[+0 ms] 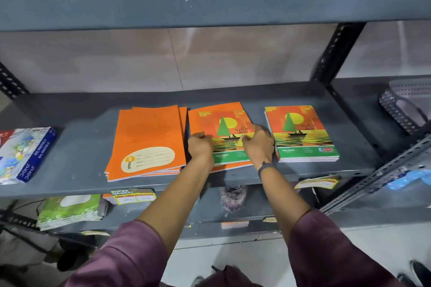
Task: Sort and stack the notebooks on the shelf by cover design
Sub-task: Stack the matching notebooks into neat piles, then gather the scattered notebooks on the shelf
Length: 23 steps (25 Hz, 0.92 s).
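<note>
Left hand (200, 145) and right hand (257, 144) pinching, apparently, opposite edges of sailboat-cover paper notebook (227, 134) atop mixed middle pile on grey metal shelf (77, 147), for transfer to matching sailboat stack (302, 133), away from plain orange stack (147, 140).

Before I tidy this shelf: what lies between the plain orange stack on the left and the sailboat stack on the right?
In the head view, a sailboat notebook atop orange notebooks, with both hands on it.
</note>
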Tool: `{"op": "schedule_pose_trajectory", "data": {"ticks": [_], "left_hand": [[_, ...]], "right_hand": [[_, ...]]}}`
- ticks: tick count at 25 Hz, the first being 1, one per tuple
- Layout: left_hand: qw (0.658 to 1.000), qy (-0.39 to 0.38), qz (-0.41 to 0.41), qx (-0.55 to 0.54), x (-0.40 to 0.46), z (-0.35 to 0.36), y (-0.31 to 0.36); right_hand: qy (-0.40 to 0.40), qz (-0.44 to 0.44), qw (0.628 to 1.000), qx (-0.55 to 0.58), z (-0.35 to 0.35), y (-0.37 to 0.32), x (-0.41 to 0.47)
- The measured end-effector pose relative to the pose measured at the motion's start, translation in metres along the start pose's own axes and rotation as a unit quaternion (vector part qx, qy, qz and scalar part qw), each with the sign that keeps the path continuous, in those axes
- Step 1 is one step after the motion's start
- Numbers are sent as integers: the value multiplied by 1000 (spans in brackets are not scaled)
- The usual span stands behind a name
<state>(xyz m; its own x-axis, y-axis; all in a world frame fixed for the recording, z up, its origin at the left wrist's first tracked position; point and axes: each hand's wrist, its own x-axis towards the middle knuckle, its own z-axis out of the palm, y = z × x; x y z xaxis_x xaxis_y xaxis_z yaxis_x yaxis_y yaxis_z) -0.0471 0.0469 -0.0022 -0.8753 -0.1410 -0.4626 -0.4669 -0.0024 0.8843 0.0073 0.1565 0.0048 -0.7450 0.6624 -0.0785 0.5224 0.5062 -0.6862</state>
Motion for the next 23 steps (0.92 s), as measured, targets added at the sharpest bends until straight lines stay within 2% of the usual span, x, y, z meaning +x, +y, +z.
{"op": "schedule_pose_trajectory", "data": {"ticks": [3, 7, 10, 14, 16, 19, 21, 23], "left_hand": [[999, -9, 51, 12, -10, 24, 8], [987, -72, 124, 71, -35, 74, 0], [958, -123, 185, 183, -53, 106, -10], [909, -173, 219, 310, -60, 117, -17], [886, -130, 256, 363, -59, 107, -18], [863, 41, 285, 416, -44, 71, -16], [870, 108, 221, 428, -30, 43, -15], [886, 99, 140, 431, -21, 22, -16]], "right_hand": [[45, 14, 998, 33, -20, 7, 7], [130, 29, 991, 27, -65, 36, 24], [164, 63, 984, 2, -91, 66, 33], [137, 77, 987, -24, -102, 95, 39], [141, 69, 986, -47, -102, 98, 41], [174, -6, 981, -82, -93, 81, 38], [142, -93, 984, -62, -75, 59, 32], [74, -153, 985, -8, -48, 37, 18]]}}
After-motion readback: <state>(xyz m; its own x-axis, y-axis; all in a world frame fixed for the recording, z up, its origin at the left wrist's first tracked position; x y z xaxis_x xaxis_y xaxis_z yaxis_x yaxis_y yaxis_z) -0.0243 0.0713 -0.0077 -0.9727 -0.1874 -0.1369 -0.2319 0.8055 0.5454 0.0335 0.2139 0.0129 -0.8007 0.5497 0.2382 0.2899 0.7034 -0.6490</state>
